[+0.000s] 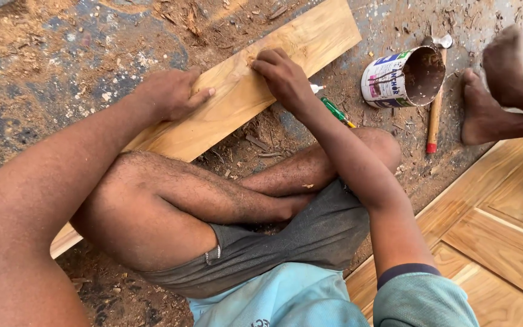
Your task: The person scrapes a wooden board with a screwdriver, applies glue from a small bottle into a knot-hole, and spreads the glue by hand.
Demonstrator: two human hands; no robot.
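Head view: wooden plank (286, 57), lying diagonally on the sawdust-covered floor (43, 72), running from 7 toward 1 o'clock. Left hand (167, 94) is pressing flat, fingers spread, on its edge; right hand (282, 75) is bearing down with curled fingertips, gripping nothing visible. Likely stiff, moderately heavy, best held by the long edges. At 2 o'clock: open tin can (404, 77), hammer (436, 91), another person's feet (497, 91). At 4 o'clock: panelled door (503, 236).
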